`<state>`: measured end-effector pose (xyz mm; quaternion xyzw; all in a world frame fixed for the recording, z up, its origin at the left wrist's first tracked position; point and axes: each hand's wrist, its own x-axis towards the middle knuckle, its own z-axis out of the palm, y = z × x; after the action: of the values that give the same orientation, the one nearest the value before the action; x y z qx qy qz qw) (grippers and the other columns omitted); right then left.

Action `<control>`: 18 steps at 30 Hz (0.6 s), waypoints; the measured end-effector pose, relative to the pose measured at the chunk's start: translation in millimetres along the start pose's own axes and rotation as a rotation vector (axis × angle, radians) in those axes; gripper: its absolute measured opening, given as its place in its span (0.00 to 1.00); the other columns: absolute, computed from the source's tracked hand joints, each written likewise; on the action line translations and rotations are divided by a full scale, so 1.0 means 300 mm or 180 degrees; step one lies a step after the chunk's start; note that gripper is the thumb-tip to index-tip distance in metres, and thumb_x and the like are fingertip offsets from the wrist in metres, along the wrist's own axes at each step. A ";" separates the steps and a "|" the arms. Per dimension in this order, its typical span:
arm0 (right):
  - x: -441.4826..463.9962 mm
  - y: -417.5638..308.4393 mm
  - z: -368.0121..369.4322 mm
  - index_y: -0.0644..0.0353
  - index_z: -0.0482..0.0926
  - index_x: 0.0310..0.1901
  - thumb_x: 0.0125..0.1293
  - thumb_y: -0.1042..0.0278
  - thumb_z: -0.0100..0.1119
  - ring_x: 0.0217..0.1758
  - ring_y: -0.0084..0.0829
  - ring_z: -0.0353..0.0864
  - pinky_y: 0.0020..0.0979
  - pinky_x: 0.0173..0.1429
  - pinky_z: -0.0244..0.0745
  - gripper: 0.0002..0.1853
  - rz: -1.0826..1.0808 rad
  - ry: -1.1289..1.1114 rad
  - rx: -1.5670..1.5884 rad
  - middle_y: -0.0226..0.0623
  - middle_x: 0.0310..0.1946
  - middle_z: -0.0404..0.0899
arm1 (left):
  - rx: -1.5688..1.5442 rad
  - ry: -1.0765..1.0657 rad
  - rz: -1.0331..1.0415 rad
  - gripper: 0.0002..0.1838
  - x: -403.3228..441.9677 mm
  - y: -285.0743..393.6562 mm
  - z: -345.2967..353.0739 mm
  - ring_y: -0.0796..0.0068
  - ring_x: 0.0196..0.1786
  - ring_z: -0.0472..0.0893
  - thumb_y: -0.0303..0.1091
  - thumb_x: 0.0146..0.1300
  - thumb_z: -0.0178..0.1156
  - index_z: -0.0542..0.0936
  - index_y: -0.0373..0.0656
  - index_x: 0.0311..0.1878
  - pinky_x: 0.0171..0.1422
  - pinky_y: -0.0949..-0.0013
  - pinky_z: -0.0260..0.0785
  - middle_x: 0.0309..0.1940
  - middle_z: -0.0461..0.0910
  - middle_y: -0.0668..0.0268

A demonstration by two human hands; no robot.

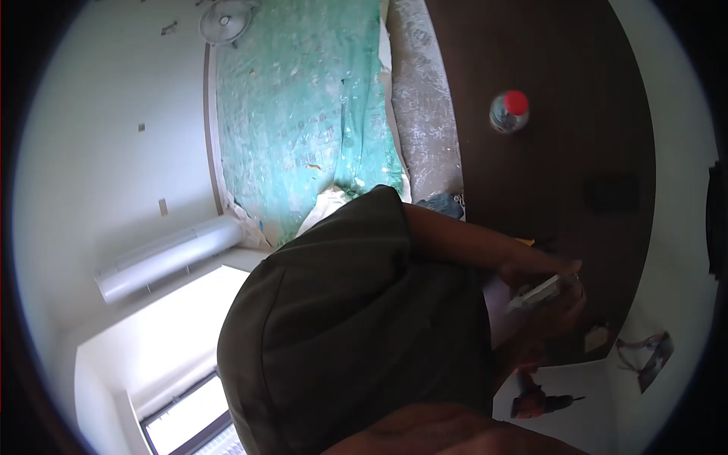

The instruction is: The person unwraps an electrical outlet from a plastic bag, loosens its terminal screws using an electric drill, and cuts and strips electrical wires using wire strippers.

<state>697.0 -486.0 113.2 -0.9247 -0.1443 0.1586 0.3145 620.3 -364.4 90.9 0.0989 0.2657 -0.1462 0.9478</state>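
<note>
At the edge of the dark worktop point(546, 174), the fingers of the right hand point(563, 312) grasp a small white piece point(540, 293); the left hand point(540, 267) meets it too, but blur hides whether its fingers grip. On the worktop stands a red-capped bottle point(509, 111); just beside the worktop is a red drill point(533, 396).
</note>
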 end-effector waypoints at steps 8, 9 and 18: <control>0.013 -0.024 0.130 0.65 0.83 0.49 0.80 0.54 0.47 0.47 0.42 0.86 0.40 0.53 0.81 0.21 -0.1041 0.0278 -0.0574 0.45 0.45 0.85 | -0.0328 -0.0743 -0.0228 0.22 -0.154 0.090 -0.129 0.68 0.55 0.77 0.55 0.70 0.58 0.81 0.48 0.54 0.57 0.56 0.73 0.56 0.77 0.66; 0.035 0.003 0.145 0.65 0.83 0.49 0.80 0.54 0.47 0.47 0.42 0.86 0.40 0.53 0.81 0.21 -0.1090 0.0271 -0.0592 0.45 0.45 0.85 | -0.0338 -0.0742 -0.0221 0.21 -0.148 0.085 -0.144 0.68 0.55 0.77 0.55 0.70 0.59 0.81 0.48 0.54 0.56 0.56 0.73 0.55 0.77 0.66; 0.024 -0.039 0.165 0.64 0.82 0.46 0.78 0.61 0.49 0.45 0.40 0.86 0.39 0.50 0.80 0.16 -0.2202 0.0578 -0.0700 0.42 0.42 0.85 | -0.0462 0.0694 0.1281 0.12 0.050 0.022 -0.203 0.75 0.42 0.81 0.42 0.64 0.60 0.81 0.48 0.46 0.48 0.66 0.75 0.41 0.82 0.67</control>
<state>682.7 -448.1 81.9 -0.8599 -0.4359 -0.0562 0.2598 605.8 -345.3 32.4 0.0966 0.3512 0.0767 0.9281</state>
